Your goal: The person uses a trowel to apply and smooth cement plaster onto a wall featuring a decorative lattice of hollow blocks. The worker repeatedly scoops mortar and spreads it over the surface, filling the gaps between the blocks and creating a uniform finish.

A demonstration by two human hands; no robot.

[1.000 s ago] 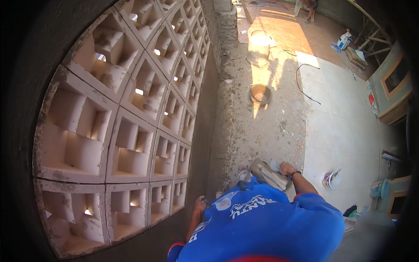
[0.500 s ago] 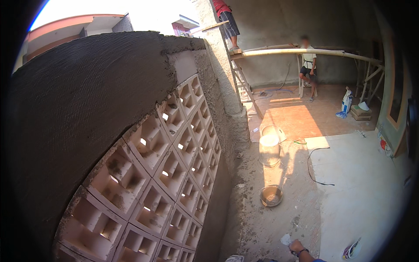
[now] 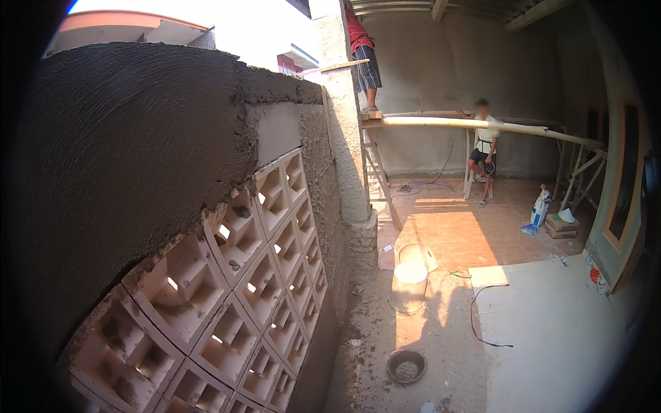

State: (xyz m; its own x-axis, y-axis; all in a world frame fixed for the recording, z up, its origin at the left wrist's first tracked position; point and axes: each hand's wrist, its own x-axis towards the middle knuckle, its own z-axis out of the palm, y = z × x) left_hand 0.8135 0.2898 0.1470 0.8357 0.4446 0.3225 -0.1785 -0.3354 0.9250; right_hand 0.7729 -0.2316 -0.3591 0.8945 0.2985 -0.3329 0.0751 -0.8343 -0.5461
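Neither of my hands shows in the head view now. Only a small pale patch (image 3: 428, 407) appears at the bottom edge; its kind is too little seen to tell. To the left rises a wall of dark, wet-looking plaster (image 3: 138, 131) with a ragged upper edge. Set into it is a panel of pale breeze blocks (image 3: 237, 282) with square openings, some smeared with mortar. On the rough floor beyond lies a round dark basin (image 3: 406, 366), and farther off stands a sunlit bucket (image 3: 410, 292).
A bamboo scaffold pole (image 3: 461, 122) crosses the back, with a ladder (image 3: 380, 172) below. One person (image 3: 365, 65) stands up on it; another person (image 3: 483, 151) is underneath. A sack (image 3: 540, 206), boxes (image 3: 562, 226) and a dark cord (image 3: 476, 313) lie right.
My view has tilted up, so the room sits lower in the picture. My right hand, earlier at the bottom edge beside a pale flat piece, has gone out of sight.
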